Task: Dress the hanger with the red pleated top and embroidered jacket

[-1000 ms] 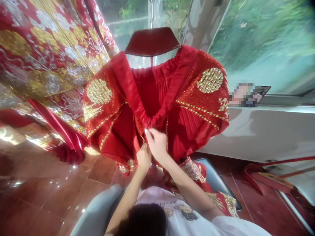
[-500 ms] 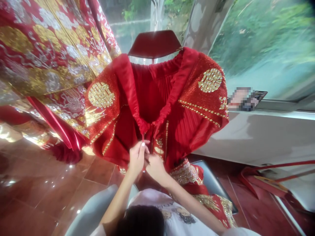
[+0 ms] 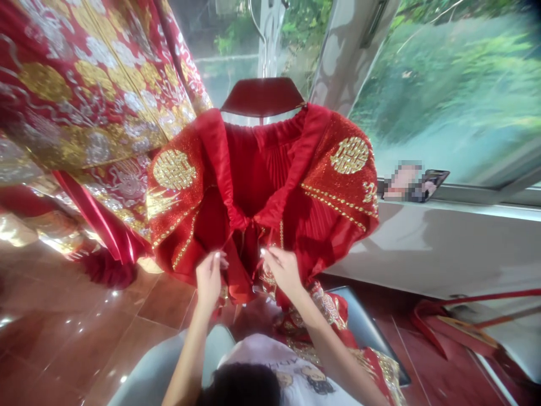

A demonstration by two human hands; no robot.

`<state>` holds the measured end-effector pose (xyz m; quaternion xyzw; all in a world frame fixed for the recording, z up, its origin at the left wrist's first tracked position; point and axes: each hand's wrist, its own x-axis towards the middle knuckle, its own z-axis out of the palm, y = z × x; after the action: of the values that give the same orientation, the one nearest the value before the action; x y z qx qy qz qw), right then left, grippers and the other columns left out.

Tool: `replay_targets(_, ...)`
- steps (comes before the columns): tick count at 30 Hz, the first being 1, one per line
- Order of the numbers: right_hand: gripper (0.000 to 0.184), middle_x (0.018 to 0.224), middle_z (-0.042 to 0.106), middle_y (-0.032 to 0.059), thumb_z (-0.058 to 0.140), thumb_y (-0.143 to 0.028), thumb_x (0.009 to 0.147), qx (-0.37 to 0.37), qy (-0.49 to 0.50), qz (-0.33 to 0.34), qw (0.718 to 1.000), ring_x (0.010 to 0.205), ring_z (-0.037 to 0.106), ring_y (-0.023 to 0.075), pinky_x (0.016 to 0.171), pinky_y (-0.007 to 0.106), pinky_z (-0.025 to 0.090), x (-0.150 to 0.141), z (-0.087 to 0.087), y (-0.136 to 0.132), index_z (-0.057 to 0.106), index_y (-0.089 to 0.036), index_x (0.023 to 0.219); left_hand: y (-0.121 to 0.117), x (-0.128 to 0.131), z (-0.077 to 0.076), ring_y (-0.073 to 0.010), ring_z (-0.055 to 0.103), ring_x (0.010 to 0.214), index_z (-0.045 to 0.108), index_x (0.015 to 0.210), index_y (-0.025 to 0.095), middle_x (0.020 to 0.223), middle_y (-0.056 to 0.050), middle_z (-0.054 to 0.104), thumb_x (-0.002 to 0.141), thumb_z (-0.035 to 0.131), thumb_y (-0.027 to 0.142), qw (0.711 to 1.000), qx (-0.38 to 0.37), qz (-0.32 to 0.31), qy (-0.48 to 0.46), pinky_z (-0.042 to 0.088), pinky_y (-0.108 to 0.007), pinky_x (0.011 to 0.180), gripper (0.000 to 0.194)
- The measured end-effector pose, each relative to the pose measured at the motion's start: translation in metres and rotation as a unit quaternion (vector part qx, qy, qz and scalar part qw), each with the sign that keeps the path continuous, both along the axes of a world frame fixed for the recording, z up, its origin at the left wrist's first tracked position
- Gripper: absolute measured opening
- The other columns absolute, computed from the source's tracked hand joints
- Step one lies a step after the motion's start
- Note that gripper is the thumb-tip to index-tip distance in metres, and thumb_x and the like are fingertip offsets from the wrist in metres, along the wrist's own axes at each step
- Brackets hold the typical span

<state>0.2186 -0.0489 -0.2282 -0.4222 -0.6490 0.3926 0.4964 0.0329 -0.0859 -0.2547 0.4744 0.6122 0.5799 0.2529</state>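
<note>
A red garment [image 3: 321,163] with gold embroidery hangs on a dark red hanger [image 3: 262,97] in front of me. Its gathered neckline is drawn together at the front, where thin red drawstrings [image 3: 229,242] meet. My left hand [image 3: 210,275] pinches one string end, left of the opening. On the other side, my right hand [image 3: 282,272] pinches the second end, close to the gold-trimmed front edge. Both strings look stretched between neckline and fingers. What lies inside each pinch is partly hidden by the fingers.
Another red, gold and silver embroidered garment [image 3: 97,101] hangs at the left. Embroidered red cloth [image 3: 333,316] lies over a dark seat [image 3: 367,321] at the lower right. A phone-like object [image 3: 433,185] rests on the windowsill. Red-framed equipment [image 3: 448,327] stands on the tiled floor.
My hands were together below the neckline; now they are apart, left hand to the left, right hand slightly up and right. The neckline gap has drawn in, and the garment appears lower in view.
</note>
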Motion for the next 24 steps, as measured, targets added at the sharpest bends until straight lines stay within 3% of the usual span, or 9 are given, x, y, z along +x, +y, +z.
replay_targets(2,0.041,0.044,0.05,-0.0016,0.051,-0.042,0.086,-0.032,0.023,0.025,0.999,0.041,0.046,0.0094,0.045,0.021,0.035,0.006,-0.007,-0.013,0.047,-0.019,0.053,0.001,-0.009,0.002,-0.0144,0.058,0.062,0.064,0.081,0.015,0.064,-0.001,0.062,0.092,0.048,0.043,1.0,0.006,0.014,0.003,0.046,-0.024,0.065,0.034)
replay_targets(4,0.042,0.043,0.05,-0.0012,0.054,-0.044,0.085,-0.056,0.036,0.032,0.997,0.04,0.047,0.0098,0.045,0.021,0.037,0.01,-0.011,-0.023,0.049,-0.018,0.052,-0.001,-0.007,0.005,-0.014,0.056,0.062,0.063,0.077,0.015,0.063,-0.001,0.061,0.093,0.048,0.044,1.0,0.005,-0.009,0.011,0.044,-0.024,0.063,0.037)
replay_targets(10,0.04,0.047,0.053,-0.0006,0.058,-0.046,0.083,-0.105,0.087,0.024,0.99,0.044,0.048,0.01,0.044,0.021,0.036,-0.003,-0.007,-0.028,0.056,-0.017,0.055,-0.015,0.05,0.009,-0.014,0.059,0.062,0.065,0.078,0.015,0.065,-0.002,0.063,0.093,0.048,0.043,0.979,-0.026,-0.182,-0.083,0.046,-0.024,0.063,0.036)
replay_targets(13,0.035,0.046,0.046,-0.0036,0.058,-0.044,0.082,-0.141,0.129,0.047,0.98,0.042,0.041,0.0076,0.042,0.02,0.032,-0.012,0.004,-0.029,0.063,-0.016,0.062,-0.02,0.063,0.01,-0.0137,0.056,0.061,0.061,0.069,0.014,0.064,-0.002,0.062,0.091,0.05,0.048,0.973,-0.029,-0.201,-0.113,0.045,-0.024,0.061,0.041)
replay_targets(17,0.029,0.051,0.051,-0.0026,0.063,-0.043,0.077,-0.178,0.159,0.076,0.968,0.043,0.039,0.0073,0.041,0.02,0.033,-0.021,0.017,-0.03,0.069,-0.015,0.071,-0.021,0.051,0.011,-0.0119,0.051,0.057,0.06,0.064,0.013,0.06,-0.002,0.059,0.09,0.052,0.05,0.97,-0.053,-0.222,-0.082,0.042,-0.022,0.057,0.045)
replay_targets(19,0.025,0.056,0.058,0.0001,0.064,-0.039,0.076,-0.175,0.162,0.073,0.969,0.047,0.045,0.0092,0.046,0.022,0.04,-0.026,0.019,-0.032,0.069,-0.016,0.071,-0.02,0.041,0.008,-0.0122,0.052,0.06,0.064,0.066,0.012,0.063,-0.003,0.061,0.088,0.056,0.049,0.965,-0.072,-0.24,-0.078,0.044,-0.023,0.06,0.044)
replay_targets(22,0.021,0.062,0.064,0.0023,0.06,-0.035,0.079,-0.148,0.163,0.057,0.974,0.058,0.058,0.0128,0.06,0.025,0.05,-0.031,0.016,-0.038,0.067,-0.017,0.072,-0.021,0.025,0.0,-0.0142,0.059,0.069,0.07,0.079,0.012,0.075,-0.005,0.067,0.08,0.068,0.043,0.954,-0.122,-0.257,-0.096,0.049,-0.025,0.071,0.032)
replay_targets(24,0.023,0.062,0.063,0.0014,0.056,-0.036,0.083,-0.14,0.15,0.05,0.978,0.055,0.058,0.012,0.058,0.024,0.048,-0.033,0.013,-0.043,0.066,-0.017,0.074,-0.025,0.015,0.0,-0.0169,0.064,0.08,0.071,0.096,0.013,0.09,-0.008,0.071,0.081,0.068,0.042,0.953,-0.129,-0.242,-0.127,0.051,-0.028,0.079,0.033)
